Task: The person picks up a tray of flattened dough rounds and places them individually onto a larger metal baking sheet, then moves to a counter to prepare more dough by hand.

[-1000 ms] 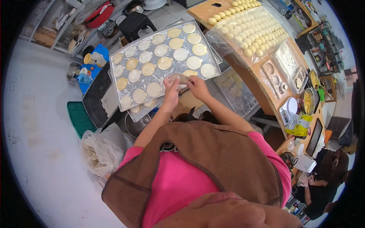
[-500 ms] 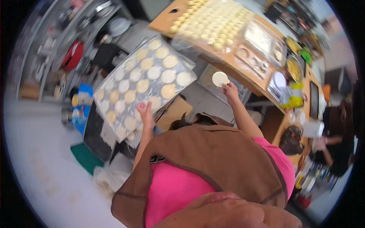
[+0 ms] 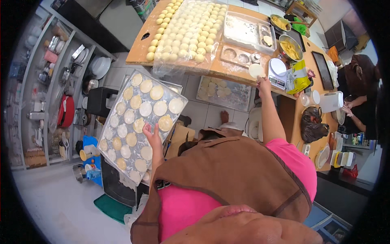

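My right hand (image 3: 264,83) pinches the edge of a thin, pale dough round (image 3: 256,70) at the front edge of the wooden table (image 3: 243,78). Just left of my body, my left hand (image 3: 153,136) hovers at the near edge of a metal tray (image 3: 177,117), thumb and fingers apart, holding nothing. Rows of flat dough discs (image 3: 145,109) cover that floured tray. Close to the held round lie a wooden mould (image 3: 231,53) with round hollows and a white kitchen scale (image 3: 278,67).
Dough balls (image 3: 191,34) under plastic fill the table's left part. Beyond the mould stands a plastic tub of flour (image 3: 243,32); bowls of yellow filling (image 3: 290,46) are farther right. Another tray (image 3: 227,91) lies on the floor. At far right a person's hands (image 3: 351,106) work over a container.
My right hand has carried the dough round from above the floor tray to the table's edge beside the scale. The view has turned rightward; my left hand stays open by the tray.
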Demonstrator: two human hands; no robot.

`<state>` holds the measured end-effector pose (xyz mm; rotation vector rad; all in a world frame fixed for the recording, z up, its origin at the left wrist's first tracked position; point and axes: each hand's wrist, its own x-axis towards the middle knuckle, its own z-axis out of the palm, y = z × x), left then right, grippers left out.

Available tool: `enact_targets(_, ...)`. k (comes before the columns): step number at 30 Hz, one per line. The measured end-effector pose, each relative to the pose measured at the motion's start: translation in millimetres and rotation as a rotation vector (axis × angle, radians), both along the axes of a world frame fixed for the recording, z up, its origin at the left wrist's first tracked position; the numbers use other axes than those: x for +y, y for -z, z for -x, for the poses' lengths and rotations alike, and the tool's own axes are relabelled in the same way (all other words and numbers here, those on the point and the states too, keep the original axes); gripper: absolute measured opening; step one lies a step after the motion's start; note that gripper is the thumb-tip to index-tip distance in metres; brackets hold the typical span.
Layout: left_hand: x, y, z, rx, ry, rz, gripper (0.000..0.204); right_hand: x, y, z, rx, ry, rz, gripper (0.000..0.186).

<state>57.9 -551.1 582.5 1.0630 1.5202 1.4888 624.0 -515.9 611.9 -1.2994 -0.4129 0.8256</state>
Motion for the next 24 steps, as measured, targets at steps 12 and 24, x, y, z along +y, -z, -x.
enact_targets(12, 38.8, -11.4, -111.4, 0.061, -0.129, 0.068, 0.052, 161.1, -12.5, -226.9, -0.559, 0.287, 0.067, 0.047)
enact_targets(24, 62.2, -18.9, -211.6, 0.162, -0.133, 0.032, 0.057, 188.3, -76.7, -240.0, -1.209, 0.146, 0.643, 0.058)
